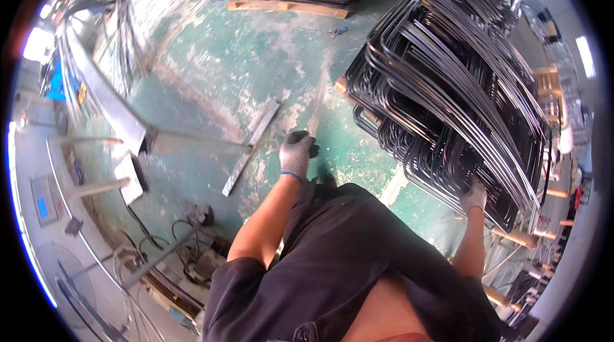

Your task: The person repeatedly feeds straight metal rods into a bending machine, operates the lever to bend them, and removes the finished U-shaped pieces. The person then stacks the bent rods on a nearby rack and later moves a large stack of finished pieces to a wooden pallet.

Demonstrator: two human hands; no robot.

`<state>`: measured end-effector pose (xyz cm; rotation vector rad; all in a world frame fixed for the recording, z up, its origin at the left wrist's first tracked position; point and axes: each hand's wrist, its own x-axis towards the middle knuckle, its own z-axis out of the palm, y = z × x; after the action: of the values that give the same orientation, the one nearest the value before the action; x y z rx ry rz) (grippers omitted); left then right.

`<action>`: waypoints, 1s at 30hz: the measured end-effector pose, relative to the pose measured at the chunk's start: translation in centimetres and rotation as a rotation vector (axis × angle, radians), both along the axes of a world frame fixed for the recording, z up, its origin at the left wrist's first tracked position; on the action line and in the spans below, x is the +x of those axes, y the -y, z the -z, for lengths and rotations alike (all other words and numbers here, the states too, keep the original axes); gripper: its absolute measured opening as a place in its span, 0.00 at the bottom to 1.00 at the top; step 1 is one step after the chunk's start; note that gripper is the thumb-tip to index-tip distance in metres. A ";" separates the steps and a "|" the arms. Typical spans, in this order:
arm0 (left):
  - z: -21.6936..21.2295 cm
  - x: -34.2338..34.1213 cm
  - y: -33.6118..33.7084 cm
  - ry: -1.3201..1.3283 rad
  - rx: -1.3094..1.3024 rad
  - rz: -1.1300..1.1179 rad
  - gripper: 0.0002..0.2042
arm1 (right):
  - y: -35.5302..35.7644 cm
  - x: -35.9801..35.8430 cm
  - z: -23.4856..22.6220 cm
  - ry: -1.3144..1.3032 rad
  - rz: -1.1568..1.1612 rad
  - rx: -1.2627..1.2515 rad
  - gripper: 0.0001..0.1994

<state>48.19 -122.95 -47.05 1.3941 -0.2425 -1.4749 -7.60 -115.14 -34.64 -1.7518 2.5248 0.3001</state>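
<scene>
On my right, a tall stack of black bent-tube metal frames (435,86) lies with its rounded corners overlapping. My right hand (474,197), in a pale glove, is at the near edge of the stack. Its fingers close around the tube of a frame there, partly hidden among the bars. My left hand (297,154) hangs over the floor in front of me, in a grey glove with dark fingertips and a blue cuff. Those fingers are curled in, and nothing shows in them.
A flat metal strip (251,149) lies on the worn green floor left of my left hand. Farther off, more frames are piled on a wooden pallet (288,8). At the left stand a long metal chute (105,95) and a machine with cables (185,259). Wooden poles (515,238) jut out at the right.
</scene>
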 end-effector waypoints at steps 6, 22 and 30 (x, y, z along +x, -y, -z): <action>-1.2 4.9 9.9 0.116 -0.076 0.103 0.16 | 1.0 1.3 -0.8 -0.019 0.163 0.063 0.40; -6.3 -7.3 30.6 0.387 -0.433 0.347 0.08 | 11.3 10.6 -4.0 0.300 0.488 0.188 0.45; -13.7 -21.9 31.8 0.826 -1.289 0.887 0.12 | 10.5 10.8 -4.3 0.266 0.526 -0.124 0.43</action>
<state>26.27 -154.78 -33.34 0.6576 -2.1041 -0.8289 3.18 -125.67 -30.39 -1.0036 2.7124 -0.1116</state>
